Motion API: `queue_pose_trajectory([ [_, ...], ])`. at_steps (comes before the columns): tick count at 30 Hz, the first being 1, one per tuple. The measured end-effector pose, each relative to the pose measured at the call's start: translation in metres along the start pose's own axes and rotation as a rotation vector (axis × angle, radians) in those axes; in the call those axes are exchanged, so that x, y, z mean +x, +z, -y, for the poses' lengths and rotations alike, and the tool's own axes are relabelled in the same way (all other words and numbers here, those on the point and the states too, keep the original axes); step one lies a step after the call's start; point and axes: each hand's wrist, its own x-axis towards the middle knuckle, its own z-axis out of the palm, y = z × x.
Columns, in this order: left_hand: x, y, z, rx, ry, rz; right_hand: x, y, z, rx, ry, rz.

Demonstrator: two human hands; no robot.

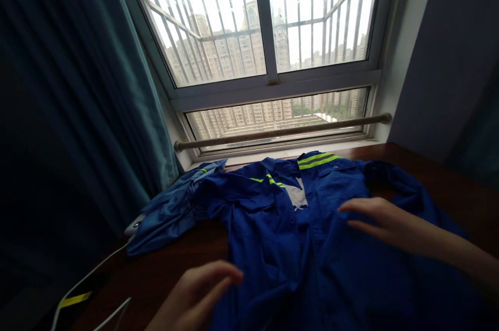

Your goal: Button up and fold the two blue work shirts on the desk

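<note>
A blue work jacket (268, 248) with yellow-green and grey reflective stripes lies spread over a brown wooden surface. Its front faces up, and a pale patch (297, 196) shows in the neck opening. At the jacket's lower left edge is my left hand (197, 294), fingers curved with the thumb a little apart, and nothing visible in it. Over the right side of the jacket front my right hand (384, 222) has its thumb and fingers apart and holds nothing. Whether either hand touches the cloth is hard to tell. The jacket's bottom runs out of view in shadow.
Lighter blue cloth (167, 222) lies by the left sleeve, beside a small white device (134, 226) with a white cable (91, 271). A yellow strip (76, 299) is at lower left. A blue curtain (128, 87) hangs left; a rail (280, 133) crosses the barred window behind.
</note>
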Motion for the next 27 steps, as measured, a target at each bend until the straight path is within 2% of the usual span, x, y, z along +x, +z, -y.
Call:
queue_pose_trajectory([
  [1,0.026,0.006,-0.008,-0.085,0.008,0.107,0.033,-0.002,-0.008,-0.011,-0.019,-0.039],
  [2,0.055,0.015,-0.015,-0.143,0.043,0.141,0.065,0.001,-0.017,-0.025,-0.019,-0.079],
  [4,0.12,0.046,-0.025,-0.169,0.158,0.079,0.124,0.021,-0.037,-0.096,0.066,-0.168],
  [5,0.152,0.064,-0.027,-0.148,0.209,0.049,0.147,0.035,-0.047,-0.153,0.154,-0.208],
  [6,0.181,0.084,-0.026,-0.115,0.245,0.015,0.167,0.05,-0.058,-0.215,0.262,-0.252],
  [8,0.228,0.121,-0.014,-0.017,0.253,-0.027,0.193,0.077,-0.078,-0.251,0.36,-0.295],
  [10,0.258,0.147,0.008,0.133,0.16,-0.039,0.206,0.098,-0.099,-0.273,0.44,-0.33],
  [12,0.273,0.161,0.037,0.253,0.034,-0.076,0.211,0.111,-0.118,-0.292,0.482,-0.347],
  [14,0.278,0.164,0.065,0.281,-0.068,-0.077,0.213,0.117,-0.133,-0.305,0.481,-0.348],
  [17,0.278,0.163,0.092,0.254,-0.106,-0.064,0.216,0.119,-0.143,-0.323,0.458,-0.351],
  [20,0.277,0.164,0.1,0.237,-0.087,-0.096,0.218,0.119,-0.141,-0.36,0.467,-0.39],
  [27,0.275,0.163,0.102,0.156,-0.012,-0.155,0.217,0.117,-0.131,-0.383,0.56,-0.442],
])
